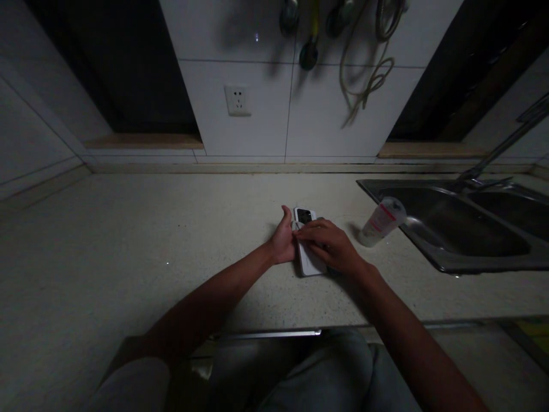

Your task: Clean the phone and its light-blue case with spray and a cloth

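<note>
A flat white box (312, 260) with a dark square picture at its far end lies on the counter, slightly tilted to the left; it looks like a phone box. Against its left side, my left hand (283, 241) stands on edge, thumb stretched up and palm turned right, its other fingers mostly hidden. Across the box reaches my right hand (329, 245), its fingertips pinched together by the left palm. A small pale strip (295, 225) shows at those fingertips, too dim to name. Something dark peeks out from under the right hand.
To the right, a clear plastic cup (381, 222) with red print leans beside the double steel sink (429, 260) and its faucet (476, 171). The pale counter (128, 240) meets a tiled wall with a socket (237, 101), pipe valves and a hanging cord (364, 94).
</note>
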Action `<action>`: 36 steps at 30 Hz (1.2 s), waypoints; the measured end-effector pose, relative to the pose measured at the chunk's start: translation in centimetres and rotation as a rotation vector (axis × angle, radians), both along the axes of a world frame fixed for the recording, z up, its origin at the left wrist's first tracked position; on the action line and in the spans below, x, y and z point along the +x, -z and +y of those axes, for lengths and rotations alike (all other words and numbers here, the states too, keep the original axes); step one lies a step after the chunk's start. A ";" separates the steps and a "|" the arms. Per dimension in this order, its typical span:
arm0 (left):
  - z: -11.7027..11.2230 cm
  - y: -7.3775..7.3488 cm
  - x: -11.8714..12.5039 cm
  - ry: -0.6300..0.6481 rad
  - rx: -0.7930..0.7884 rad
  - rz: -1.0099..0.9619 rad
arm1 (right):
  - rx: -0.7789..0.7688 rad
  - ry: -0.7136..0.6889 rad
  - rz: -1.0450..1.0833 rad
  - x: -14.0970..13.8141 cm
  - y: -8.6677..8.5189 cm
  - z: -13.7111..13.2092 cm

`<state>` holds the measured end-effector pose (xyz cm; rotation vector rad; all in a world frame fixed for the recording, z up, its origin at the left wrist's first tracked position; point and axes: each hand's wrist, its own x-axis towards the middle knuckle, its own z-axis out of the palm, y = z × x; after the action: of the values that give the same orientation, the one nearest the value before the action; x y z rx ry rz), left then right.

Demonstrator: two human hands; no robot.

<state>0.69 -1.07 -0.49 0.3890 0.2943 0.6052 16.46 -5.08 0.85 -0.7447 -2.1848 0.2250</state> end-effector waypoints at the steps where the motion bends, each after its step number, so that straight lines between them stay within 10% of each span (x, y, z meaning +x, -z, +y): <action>1: 0.0 0.0 0.0 0.005 0.003 0.003 | -0.014 -0.012 -0.002 0.0 -0.1 -0.1; 20: 0.3 -0.2 -0.8 -0.136 0.027 0.043 | -0.040 -0.157 -0.013 0.1 2.2 -3.3; 36: 1.8 0.2 -1.6 -0.329 -0.093 -0.027 | 0.077 0.209 0.164 1.7 1.5 -3.0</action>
<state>-0.89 0.75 -0.65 0.2437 0.3626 0.9149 18.14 -8.06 -0.60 -0.8728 -1.9343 0.0906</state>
